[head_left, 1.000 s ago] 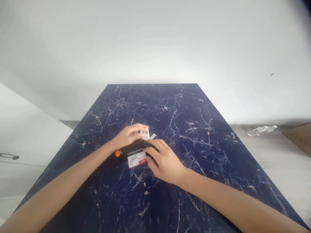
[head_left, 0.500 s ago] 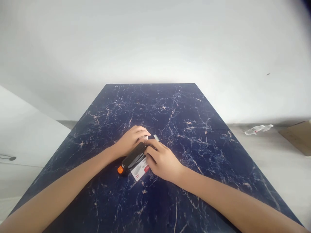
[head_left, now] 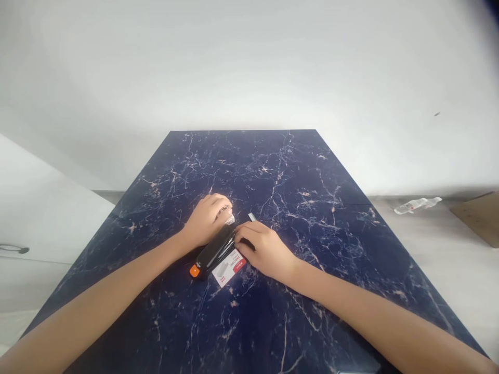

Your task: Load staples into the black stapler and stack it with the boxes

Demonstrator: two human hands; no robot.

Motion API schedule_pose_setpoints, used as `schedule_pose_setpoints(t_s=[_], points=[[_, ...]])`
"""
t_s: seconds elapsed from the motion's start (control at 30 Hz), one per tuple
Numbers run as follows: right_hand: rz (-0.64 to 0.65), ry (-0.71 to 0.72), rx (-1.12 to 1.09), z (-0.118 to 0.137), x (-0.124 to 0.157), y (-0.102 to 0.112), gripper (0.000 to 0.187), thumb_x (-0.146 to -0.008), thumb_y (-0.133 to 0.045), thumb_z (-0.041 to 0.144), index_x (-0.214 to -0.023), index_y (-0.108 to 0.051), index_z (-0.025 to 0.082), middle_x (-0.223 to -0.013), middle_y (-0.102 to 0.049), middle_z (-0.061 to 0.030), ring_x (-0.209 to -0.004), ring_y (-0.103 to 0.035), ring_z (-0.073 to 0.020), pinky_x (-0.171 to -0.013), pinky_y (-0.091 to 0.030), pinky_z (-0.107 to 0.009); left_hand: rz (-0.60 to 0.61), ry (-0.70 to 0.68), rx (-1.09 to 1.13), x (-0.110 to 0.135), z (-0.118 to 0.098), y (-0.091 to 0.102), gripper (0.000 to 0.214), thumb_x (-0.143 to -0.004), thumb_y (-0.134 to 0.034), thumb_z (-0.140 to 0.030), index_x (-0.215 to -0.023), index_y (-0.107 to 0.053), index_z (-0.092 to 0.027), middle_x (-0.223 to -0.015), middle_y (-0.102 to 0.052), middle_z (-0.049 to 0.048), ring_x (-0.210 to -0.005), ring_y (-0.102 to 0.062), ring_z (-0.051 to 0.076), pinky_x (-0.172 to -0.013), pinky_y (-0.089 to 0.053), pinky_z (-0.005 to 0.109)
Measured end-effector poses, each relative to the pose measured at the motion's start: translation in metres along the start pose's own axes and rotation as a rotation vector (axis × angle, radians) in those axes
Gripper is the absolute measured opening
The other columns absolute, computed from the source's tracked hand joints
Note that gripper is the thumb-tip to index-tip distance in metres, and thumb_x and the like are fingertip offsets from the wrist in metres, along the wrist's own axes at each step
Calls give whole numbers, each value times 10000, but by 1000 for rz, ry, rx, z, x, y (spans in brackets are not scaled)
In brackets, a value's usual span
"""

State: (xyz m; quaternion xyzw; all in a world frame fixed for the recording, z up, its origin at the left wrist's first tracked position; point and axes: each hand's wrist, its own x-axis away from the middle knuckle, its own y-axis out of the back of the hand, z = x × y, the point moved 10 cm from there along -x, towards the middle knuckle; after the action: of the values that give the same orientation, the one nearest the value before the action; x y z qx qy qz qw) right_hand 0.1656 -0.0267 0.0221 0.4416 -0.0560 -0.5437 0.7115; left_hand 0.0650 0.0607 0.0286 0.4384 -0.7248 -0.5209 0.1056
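Note:
A black stapler with an orange end lies slantwise on the dark blue marble table, partly on top of a small white and red box. My left hand is curled over the stapler's far end, fingers closed on a small pale thing I cannot make out. My right hand rests beside it with fingers pinched on the stapler's front. A small silver strip lies just past my right fingers.
The table stands against a white wall. To the right, on the grey floor, lie a clear plastic bottle and a brown cardboard piece. A white cabinet stands at the left.
The stapler has turned from nearly level to slanting, its orange end now lower left. Both hands have stayed at its far end; the left fingers have curled tighter.

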Motion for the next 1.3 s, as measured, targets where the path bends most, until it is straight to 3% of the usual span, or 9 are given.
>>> schedule_pose_setpoints(t_s=[0.13, 0.27, 0.37, 0.43, 0.5, 0.7, 0.93, 1.13, 1.3], points=[[-79, -92, 42, -8, 1, 12, 141, -896, -617, 85, -958, -626, 211, -945, -666, -44, -914, -616, -217, -817, -548, -371, -28, 39, 137, 3, 4, 9, 289, -1037, -400, -293, -1166, -650, -227, -1224, -683, 52, -1159, -613, 229, -1040, -467, 413], [-211, -110, 184, -17, 2, 31, 255, -912, -593, 86, -1140, -649, 184, -1214, -650, -120, -1144, -562, -295, -993, -500, -485, -247, 31, 162, 27, -5, 38, 269, -1038, -408, -271, -1124, -659, -232, -1202, -690, 58, -1172, -611, 240, -1060, -462, 449], [-144, -55, 213, -25, 0, 26, 241, -955, -561, 98, -1148, -677, 185, -1192, -685, -111, -1104, -590, -283, -978, -518, -478, -379, -173, 230, 59, -36, 58, 260, -1020, -401, -247, -1071, -656, -247, -1084, -698, 70, -1041, -654, 243, -924, -535, 448], [-92, -26, 184, -27, -1, 21, 267, -979, -496, 64, -1111, -690, 194, -1070, -722, -84, -980, -626, -247, -888, -553, -429, -303, -341, 233, 77, -62, 56, 221, -985, -457, -284, -1112, -636, -253, -1076, -700, 87, -1004, -661, 262, -881, -555, 475], [-102, -16, 154, -24, -2, 23, 306, -975, -480, 48, -1160, -674, 195, -1099, -721, -83, -986, -632, -243, -884, -555, -423, -163, -368, 197, 86, -71, 44, 261, -943, -541, -297, -1193, -600, -248, -1184, -684, 120, -1072, -655, 291, -924, -555, 519], [-19, 79, -17, 0, -2, 24, 403, -932, -608, 137, -1330, -581, 202, -1164, -713, -73, -1099, -620, -245, -979, -525, -429, -89, -370, -44, 82, -42, 29, 442, -963, -636, -201, -1375, -527, -317, -1384, -611, 85, -1221, -645, 249, -1028, -565, 422], [20, -89, -109, -19, -4, 21, 264, -917, -709, 203, -1168, -663, 271, -1066, -753, -14, -974, -676, -210, -907, -532, -380, 175, -147, -113, 65, -14, 8, 854, -997, -569, -468, -1648, -67, -238, -1672, -255, 146, -1539, -219, 394, -1224, -299, 608], [-194, -372, -157, -61, 5, 38, 166, -895, -706, 234, -1052, -672, 275, -1040, -740, 1, -1019, -669, -219, -901, -535, -384, 34, -30, -214, 62, -5, 12, 539, -1019, -549, -370, -1519, -396, -238, -1463, -556, 126, -1372, -496, 338, -1136, -421, 539], [-374, -415, 34, -69, 11, 60, 256, -918, -565, 181, -1146, -673, 229, -1172, -683, -75, -1122, -597, -272, -971, -499, -463, -126, 167, -246, 59, 20, 32, 392, -991, -585, -326, -1363, -533, -213, -1289, -658, 122, -1203, -597, 333, -1038, -490, 526]])
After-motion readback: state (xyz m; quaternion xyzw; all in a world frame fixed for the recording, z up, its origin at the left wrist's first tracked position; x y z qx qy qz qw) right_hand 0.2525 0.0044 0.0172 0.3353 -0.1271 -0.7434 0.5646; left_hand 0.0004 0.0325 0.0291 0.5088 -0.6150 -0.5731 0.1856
